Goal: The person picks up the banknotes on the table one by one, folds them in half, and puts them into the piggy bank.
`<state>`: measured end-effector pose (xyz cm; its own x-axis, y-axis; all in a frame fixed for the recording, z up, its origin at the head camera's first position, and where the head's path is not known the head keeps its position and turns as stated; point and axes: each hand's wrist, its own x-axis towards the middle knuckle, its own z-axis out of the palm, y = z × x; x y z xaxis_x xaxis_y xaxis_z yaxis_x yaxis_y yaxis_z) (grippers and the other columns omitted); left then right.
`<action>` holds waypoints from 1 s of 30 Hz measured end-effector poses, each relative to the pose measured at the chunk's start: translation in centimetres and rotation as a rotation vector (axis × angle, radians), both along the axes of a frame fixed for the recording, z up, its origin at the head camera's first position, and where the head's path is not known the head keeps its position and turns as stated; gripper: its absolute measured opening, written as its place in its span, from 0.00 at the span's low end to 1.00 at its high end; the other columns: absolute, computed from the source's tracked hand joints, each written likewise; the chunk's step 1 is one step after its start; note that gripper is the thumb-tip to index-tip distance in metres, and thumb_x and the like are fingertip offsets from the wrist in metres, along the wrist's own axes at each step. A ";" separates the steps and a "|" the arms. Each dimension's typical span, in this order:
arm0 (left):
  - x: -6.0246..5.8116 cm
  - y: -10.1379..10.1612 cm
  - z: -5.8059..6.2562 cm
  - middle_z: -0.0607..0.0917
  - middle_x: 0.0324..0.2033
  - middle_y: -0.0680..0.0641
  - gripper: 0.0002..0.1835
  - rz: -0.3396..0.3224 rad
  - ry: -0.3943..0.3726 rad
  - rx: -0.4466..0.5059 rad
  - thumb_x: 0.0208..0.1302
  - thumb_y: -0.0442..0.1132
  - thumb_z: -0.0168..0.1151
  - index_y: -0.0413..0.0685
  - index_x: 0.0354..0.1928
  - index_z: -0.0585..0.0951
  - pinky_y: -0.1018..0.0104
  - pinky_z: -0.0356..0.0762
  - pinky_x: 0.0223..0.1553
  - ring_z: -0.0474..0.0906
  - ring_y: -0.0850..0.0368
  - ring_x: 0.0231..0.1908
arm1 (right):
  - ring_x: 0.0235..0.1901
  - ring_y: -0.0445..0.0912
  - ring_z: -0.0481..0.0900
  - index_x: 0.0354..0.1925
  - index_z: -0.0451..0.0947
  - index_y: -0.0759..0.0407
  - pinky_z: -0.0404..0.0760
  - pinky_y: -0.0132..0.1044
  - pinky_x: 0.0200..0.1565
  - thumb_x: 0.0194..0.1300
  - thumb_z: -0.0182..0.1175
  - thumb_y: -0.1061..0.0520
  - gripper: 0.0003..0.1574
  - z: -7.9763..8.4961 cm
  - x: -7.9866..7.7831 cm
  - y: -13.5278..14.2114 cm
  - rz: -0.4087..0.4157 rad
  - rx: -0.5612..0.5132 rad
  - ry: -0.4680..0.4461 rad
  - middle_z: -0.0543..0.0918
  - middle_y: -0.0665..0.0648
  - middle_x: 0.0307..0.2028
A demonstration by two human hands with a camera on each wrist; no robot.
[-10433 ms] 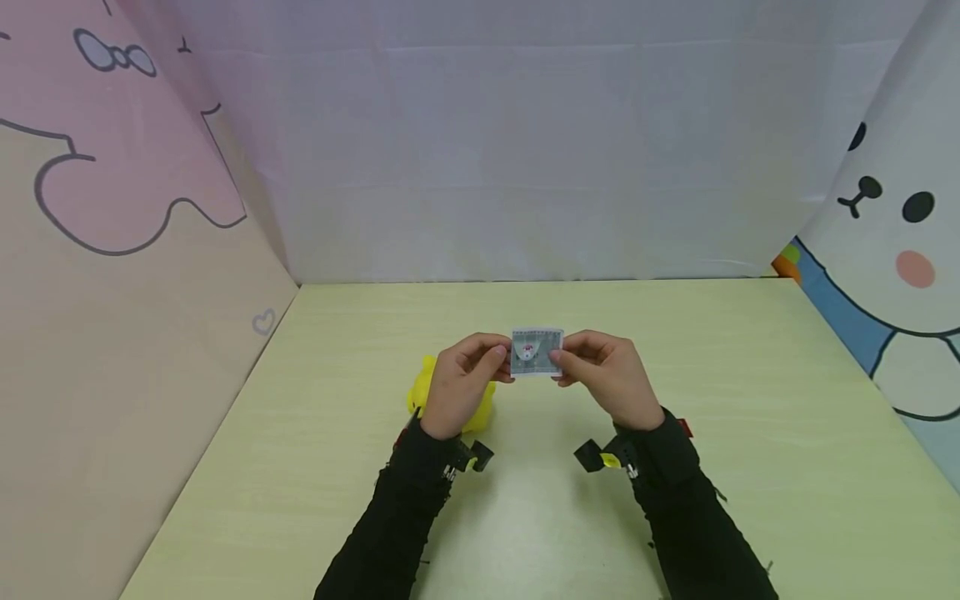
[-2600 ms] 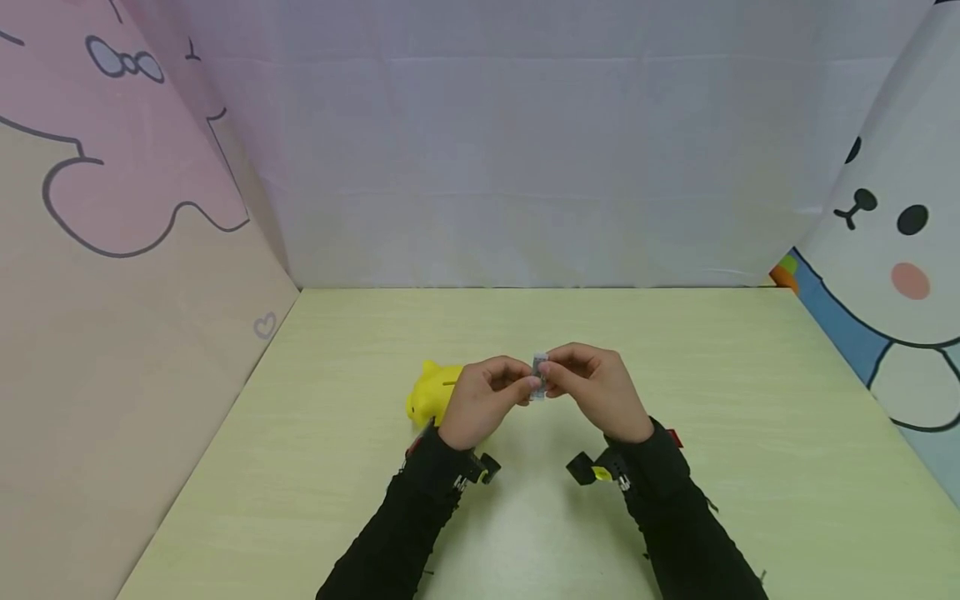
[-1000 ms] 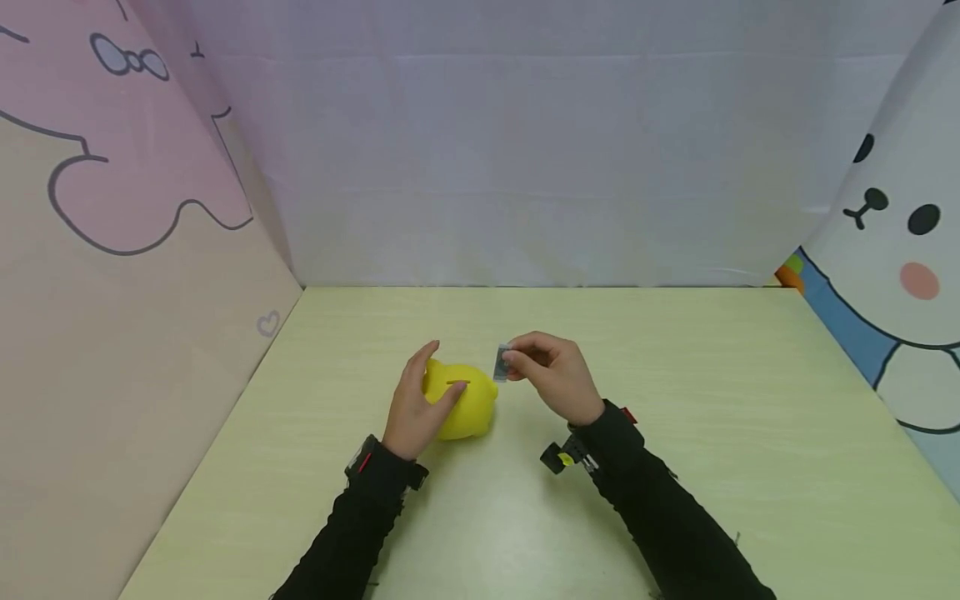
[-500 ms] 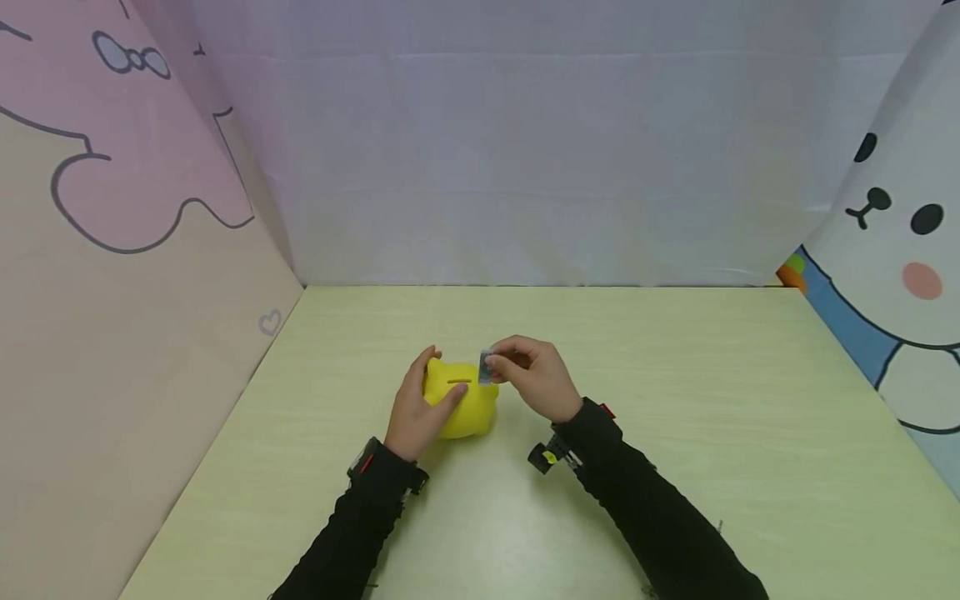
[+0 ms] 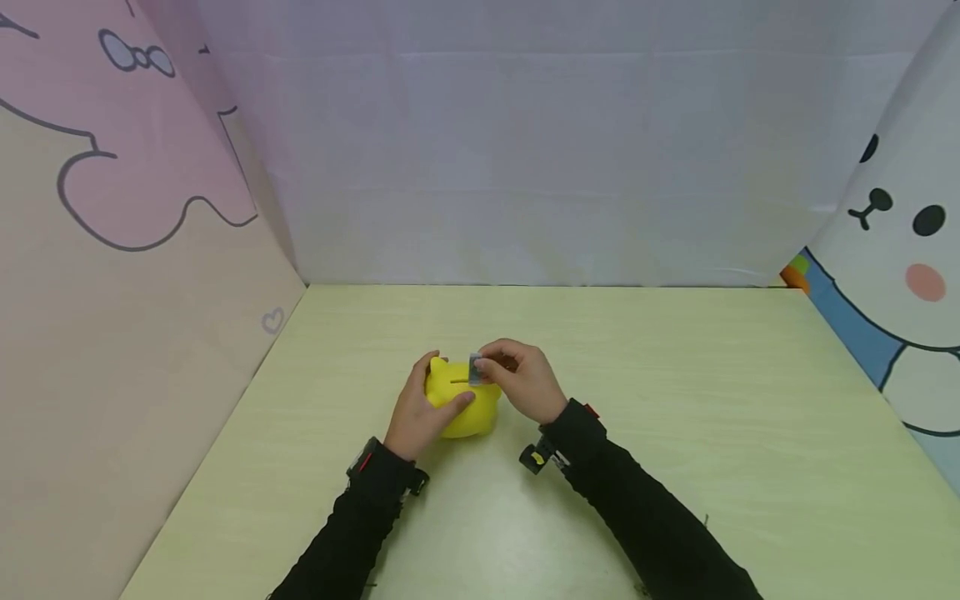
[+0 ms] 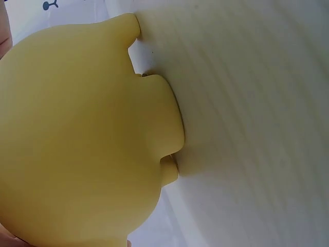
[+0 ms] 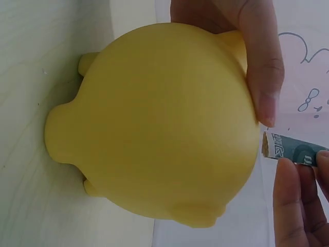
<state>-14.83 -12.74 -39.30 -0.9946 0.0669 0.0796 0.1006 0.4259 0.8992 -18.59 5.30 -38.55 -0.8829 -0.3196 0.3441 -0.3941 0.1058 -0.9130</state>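
Note:
A yellow piggy bank stands upright on the table, the narrow slot in its back facing up. My left hand holds it by the side, fingers behind the head end and thumb on the near upper flank. Its round body and feet fill much of the left wrist view. With thumb and fingers, my right hand pinches a folded green printed paper note. In the head view the note overlaps the slot's right end; in the right wrist view its lower edge is close to the bank's top, near the left thumb.
The pale wood-look table extends around both hands. A plain whitish backdrop rises behind it. Printed cartoon cloths hang at the left and right. Both sleeves are black with small cameras at the wrists.
Earlier both hands held the note, first spread flat, then folded narrow. The left hand has since moved onto the piggy bank, and the right has carried the note leftward to the slot.

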 end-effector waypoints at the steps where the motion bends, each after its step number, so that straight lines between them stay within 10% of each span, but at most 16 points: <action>1: 0.2 0.1 0.4 0.68 0.61 0.39 0.43 -0.002 0.002 -0.003 0.56 0.43 0.66 0.38 0.68 0.55 0.57 0.73 0.45 0.71 0.48 0.44 | 0.29 0.47 0.79 0.39 0.80 0.63 0.82 0.36 0.36 0.62 0.59 0.59 0.09 0.0 0.0 -0.1 -0.003 0.002 0.000 0.81 0.58 0.34; 11: 0.6 0.5 1.2 0.69 0.60 0.39 0.42 0.005 0.001 -0.006 0.56 0.41 0.66 0.36 0.67 0.56 0.58 0.73 0.44 0.71 0.49 0.43 | 0.30 0.41 0.79 0.39 0.80 0.60 0.81 0.33 0.36 0.62 0.59 0.59 0.07 -0.3 -0.1 -0.6 -0.056 0.050 0.073 0.80 0.53 0.34; 19: -1.2 -0.6 -2.4 0.69 0.60 0.45 0.45 0.005 0.014 0.008 0.53 0.50 0.68 0.46 0.68 0.56 0.58 0.73 0.43 0.70 0.51 0.43 | 0.32 0.39 0.77 0.38 0.81 0.59 0.80 0.31 0.37 0.61 0.60 0.60 0.07 -0.2 0.0 -1.0 -0.071 0.107 0.161 0.80 0.52 0.35; 30: -1.2 -0.6 -2.6 0.70 0.57 0.46 0.47 -0.001 0.040 0.001 0.51 0.55 0.68 0.46 0.68 0.57 0.59 0.73 0.42 0.70 0.51 0.41 | 0.31 0.38 0.75 0.37 0.82 0.59 0.79 0.29 0.36 0.59 0.62 0.60 0.06 -0.4 0.1 -1.4 -0.086 0.184 0.208 0.81 0.50 0.33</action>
<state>-16.03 -13.37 -41.88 -0.9906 0.0678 0.1191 0.1367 0.4248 0.8949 -18.52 3.90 -38.96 -0.8258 -0.3209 0.4637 -0.5535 0.3035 -0.7756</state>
